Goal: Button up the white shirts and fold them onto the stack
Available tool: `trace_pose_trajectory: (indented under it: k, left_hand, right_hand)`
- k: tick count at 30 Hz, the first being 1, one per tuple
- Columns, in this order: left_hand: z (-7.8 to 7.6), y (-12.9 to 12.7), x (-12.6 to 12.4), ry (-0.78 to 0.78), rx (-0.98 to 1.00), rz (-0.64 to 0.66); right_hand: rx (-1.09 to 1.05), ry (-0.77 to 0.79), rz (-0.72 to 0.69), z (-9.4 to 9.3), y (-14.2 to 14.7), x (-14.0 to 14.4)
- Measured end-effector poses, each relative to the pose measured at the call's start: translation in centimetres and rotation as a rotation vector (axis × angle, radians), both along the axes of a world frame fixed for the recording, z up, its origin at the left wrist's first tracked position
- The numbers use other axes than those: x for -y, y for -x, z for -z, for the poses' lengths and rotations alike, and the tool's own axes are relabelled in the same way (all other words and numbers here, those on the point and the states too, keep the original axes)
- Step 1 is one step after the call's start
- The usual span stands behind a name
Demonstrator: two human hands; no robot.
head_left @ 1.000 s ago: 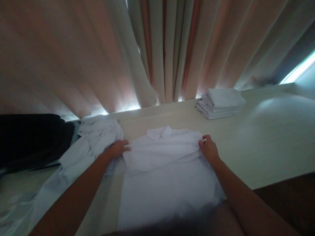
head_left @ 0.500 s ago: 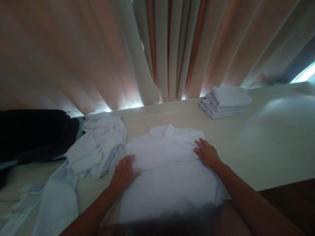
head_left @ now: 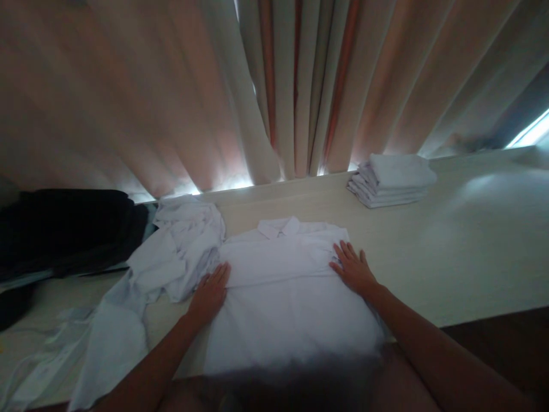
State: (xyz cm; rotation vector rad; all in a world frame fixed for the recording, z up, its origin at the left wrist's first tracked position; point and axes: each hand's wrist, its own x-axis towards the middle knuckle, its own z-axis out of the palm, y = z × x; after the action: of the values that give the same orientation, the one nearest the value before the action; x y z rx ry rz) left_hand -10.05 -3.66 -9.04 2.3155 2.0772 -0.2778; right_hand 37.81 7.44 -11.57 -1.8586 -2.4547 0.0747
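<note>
A white collared shirt (head_left: pixel 283 309) lies spread on the pale tabletop in front of me, collar at the far end. A folded-over band of cloth crosses it below the collar. My left hand (head_left: pixel 210 294) rests flat at the left end of that band, fingers extended. On the opposite edge, my right hand (head_left: pixel 352 268) lies with its fingers spread on the cloth. Neither hand grips anything. To the left, close to my left hand, is a crumpled heap of white clothes (head_left: pixel 184 246), with one piece trailing toward the near edge.
A stack of folded white clothes (head_left: pixel 394 180) sits at the back right of the table (head_left: pixel 467 252). Dark folded fabric (head_left: pixel 72 229) lies at the far left. A white power strip (head_left: pixel 49 366) with cables is at the near left. Curtains (head_left: pixel 295 86) hang along the back.
The folded band on the shirt lies flatter and more of the area below the collar shows. My left hand has shifted slightly left and up, its thumb drawn in; my right hand moved slightly left.
</note>
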Motion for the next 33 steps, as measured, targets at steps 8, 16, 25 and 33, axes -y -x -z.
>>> trace_pose_trajectory:
  k: [8, 16, 25, 33]
  left_hand:
    - [0.7, -0.4, -6.2, -0.032, 0.104, -0.04]
    - [2.5, 0.4, -12.2, -0.106, 0.197, -0.066]
    - [1.1, -0.5, -12.8, -0.219, 0.274, -0.083]
    - [-0.7, -1.6, 2.0, -0.207, 0.397, -0.095]
  right_hand:
    - [0.025, -0.057, -0.028, 0.2, -0.3, -4.5]
    - [0.011, -0.064, -0.073, 0.2, 0.4, -13.1]
    - [-0.01, -0.154, 0.024, -1.7, 2.1, -15.4]
    - [-0.205, -0.281, 0.16, -6.8, -2.6, -0.5]
